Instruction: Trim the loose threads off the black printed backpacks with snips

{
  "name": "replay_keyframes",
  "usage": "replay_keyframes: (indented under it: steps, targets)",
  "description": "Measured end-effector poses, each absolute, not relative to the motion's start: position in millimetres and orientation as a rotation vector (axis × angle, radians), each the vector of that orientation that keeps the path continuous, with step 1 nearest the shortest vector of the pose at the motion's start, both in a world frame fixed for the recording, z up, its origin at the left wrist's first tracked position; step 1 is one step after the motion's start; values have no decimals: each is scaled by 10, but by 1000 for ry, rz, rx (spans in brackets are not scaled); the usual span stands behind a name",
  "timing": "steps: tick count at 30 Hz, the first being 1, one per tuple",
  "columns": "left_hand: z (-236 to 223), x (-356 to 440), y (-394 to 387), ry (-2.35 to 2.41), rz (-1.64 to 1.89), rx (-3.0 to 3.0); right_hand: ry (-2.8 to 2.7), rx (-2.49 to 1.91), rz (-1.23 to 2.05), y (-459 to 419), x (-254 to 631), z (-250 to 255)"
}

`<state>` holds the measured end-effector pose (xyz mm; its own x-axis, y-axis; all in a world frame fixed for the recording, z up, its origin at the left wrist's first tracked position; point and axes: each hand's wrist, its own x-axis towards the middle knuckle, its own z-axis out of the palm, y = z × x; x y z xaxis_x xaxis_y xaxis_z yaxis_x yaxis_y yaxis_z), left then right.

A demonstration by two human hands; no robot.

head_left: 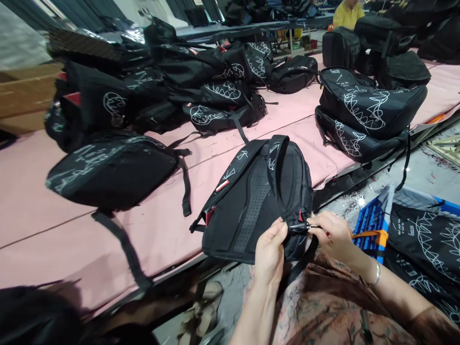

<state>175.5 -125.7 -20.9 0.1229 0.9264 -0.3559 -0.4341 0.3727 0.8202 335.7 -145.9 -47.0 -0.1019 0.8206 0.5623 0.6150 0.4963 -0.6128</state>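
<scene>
A black backpack (258, 196) lies back-side up at the near edge of the pink table (43, 230), its straps marked with white signs. My left hand (270, 251) pinches the bag's lower corner by a strap. My right hand (332, 235) is closed on a small dark tool (304, 226), perhaps scissors or a lighter, whose tip touches the strap end between both hands. A loose black strap (304, 261) hangs down below my hands.
Several black backpacks with white printed patterns lie over the table, two stacked at right (366, 112) and one at left (111, 170). A blue crate (372, 225) with more bags stands at my right. A person in yellow (348, 13) is far behind.
</scene>
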Motion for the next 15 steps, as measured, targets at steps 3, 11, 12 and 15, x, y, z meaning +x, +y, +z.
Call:
replay_keyframes:
  steps: [3, 11, 12, 15]
  targets:
    - [-198, 1741, -1250, 985, 1082, 591, -1729, -1171, 309, -1450, 3353, -481]
    - [-196, 1739, -1210, 986, 1084, 538, -1811, -1234, 302, -1485, 3400, -563]
    - [-194, 1742, -1209, 985, 1085, 534, -1820, -1231, 304, -1486, 3395, -559]
    - [-185, 1753, -1213, 982, 1092, 536, -1816, -1205, 319, -1471, 3355, -517]
